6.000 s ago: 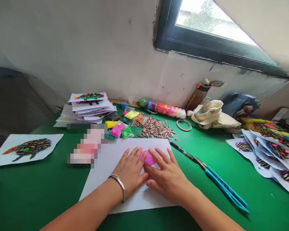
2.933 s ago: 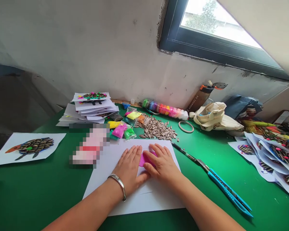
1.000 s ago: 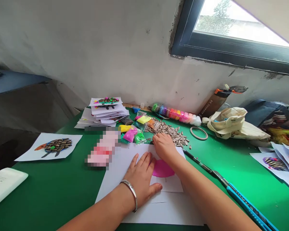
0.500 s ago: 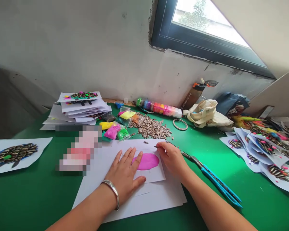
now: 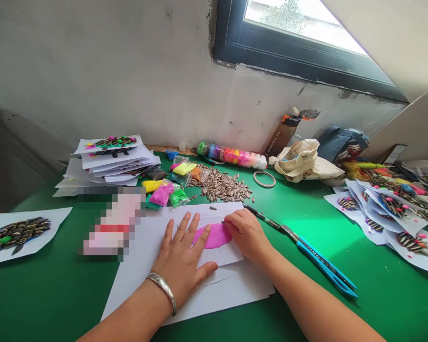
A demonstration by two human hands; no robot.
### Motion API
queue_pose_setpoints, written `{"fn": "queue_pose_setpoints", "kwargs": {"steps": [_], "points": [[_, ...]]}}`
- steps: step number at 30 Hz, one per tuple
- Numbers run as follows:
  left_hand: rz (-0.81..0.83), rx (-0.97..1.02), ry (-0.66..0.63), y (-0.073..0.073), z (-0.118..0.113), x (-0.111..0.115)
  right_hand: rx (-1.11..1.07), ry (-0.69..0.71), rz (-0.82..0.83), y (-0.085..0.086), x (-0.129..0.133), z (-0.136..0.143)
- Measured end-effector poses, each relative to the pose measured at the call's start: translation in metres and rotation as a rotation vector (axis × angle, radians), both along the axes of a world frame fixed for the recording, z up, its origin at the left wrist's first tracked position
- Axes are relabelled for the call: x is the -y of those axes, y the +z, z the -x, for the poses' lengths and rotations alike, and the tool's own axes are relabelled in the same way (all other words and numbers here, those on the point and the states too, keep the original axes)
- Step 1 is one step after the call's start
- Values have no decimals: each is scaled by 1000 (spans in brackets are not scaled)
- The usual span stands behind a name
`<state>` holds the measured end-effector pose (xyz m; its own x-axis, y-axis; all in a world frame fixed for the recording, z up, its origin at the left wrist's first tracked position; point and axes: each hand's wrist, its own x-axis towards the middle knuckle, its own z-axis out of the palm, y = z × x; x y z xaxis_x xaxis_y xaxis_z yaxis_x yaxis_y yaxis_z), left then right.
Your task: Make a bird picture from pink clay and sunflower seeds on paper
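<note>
**Seed pinched at a pink oval on a green worktop**

The green worktop (image 5: 57, 294) runs up to a grey, scuffed plaster wall (image 5: 92, 71), where a dark-framed window (image 5: 306, 61) lets in daylight that leaves a bright patch on the right of the surface. In front, a small sheet (image 5: 230, 259) lies on larger white paper (image 5: 139, 266) and carries the flat pink oval (image 5: 214, 236). The left hand (image 5: 181, 261) is spread wide and flat on the sheets, its index finger over the oval's left end. The right hand (image 5: 248, 237) has a narrow grip, holding a dark seed (image 5: 224, 222) between thumb and fingers at the oval's upper right.

A loose seed (image 5: 213, 208) rests near the paper's far edge. Beyond are a seed heap (image 5: 223, 185), coloured packets (image 5: 163, 194), a grey ring (image 5: 265, 186) and a row of coloured tubs (image 5: 231, 156). A brown bottle (image 5: 281, 135) leans at the wall behind a cream cloth bag (image 5: 296, 161). A blue-handled tool (image 5: 324, 266) lies right of the paper; decorated sheets (image 5: 395, 213) overlap farther right, and a paper stack (image 5: 110, 161) stands at the back left.
</note>
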<state>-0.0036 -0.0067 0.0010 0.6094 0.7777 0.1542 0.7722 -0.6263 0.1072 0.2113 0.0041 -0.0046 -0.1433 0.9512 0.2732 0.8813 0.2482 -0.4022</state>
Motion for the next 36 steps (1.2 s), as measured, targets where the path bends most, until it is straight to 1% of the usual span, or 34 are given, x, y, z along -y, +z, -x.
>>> {"fn": "queue_pose_setpoints", "kwargs": {"steps": [3, 5, 7, 11, 13, 17, 21, 25, 27, 32, 36], "points": [[-46, 7, -92, 3, -6, 4, 19, 21, 2, 0, 0, -1], [-18, -7, -148, 3, -10, 4, 26, 32, -6, 0, -1, -1], [38, -30, -172, 2, -15, 4, 34, 36, -15, 0, -1, -2], [147, -73, -167, -1, -19, 4, 47, 32, -19, 0, -2, -2], [169, -77, -158, -2, -20, 4, 47, 36, -12, 1, -2, -2], [161, -59, -152, -3, -19, 5, 37, 60, 7, 2, -2, -1], [193, -65, -151, -2, -20, 5, 18, 15, 12, 3, -2, -1], [213, -72, -147, 1, -20, 5, 27, 30, 10, 3, -1, -1], [218, -76, -149, 1, -19, 6, 30, 14, 10, 3, -1, -1], [189, -56, -152, -2, -17, 6, 54, 32, 33, 5, -1, -3], [200, -54, -156, -3, -18, 5, 49, -22, 38, 6, 2, -6]]}}
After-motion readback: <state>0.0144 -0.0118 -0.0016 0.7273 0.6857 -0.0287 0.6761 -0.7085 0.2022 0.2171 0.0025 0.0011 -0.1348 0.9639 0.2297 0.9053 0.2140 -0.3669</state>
